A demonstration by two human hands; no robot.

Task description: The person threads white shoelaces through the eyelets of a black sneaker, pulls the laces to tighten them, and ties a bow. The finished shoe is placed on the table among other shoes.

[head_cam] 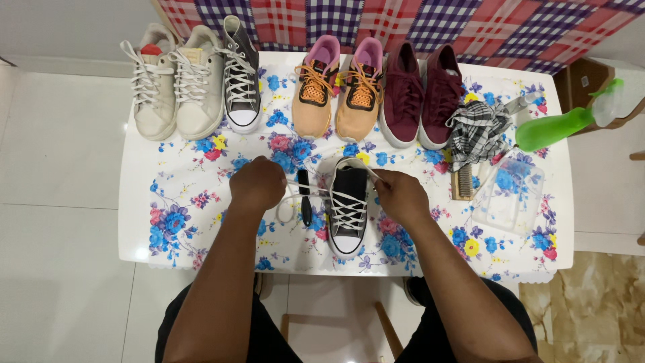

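- We are gripping a white lace [300,186] in our closed left hand [257,185], pulling it sideways.
- Our right hand [401,195] is pinching the lace's other end beside the black sneaker [349,208], which is sitting near the table's [168,235] front edge.
- We are counting seven shoes along the back edge: two cream [176,81], one grey [240,74], two orange [339,87], two maroon [422,93].
- One green spray bottle [557,126], one checked cloth [476,133] and one clear container [508,195] are lying toward the right edge.
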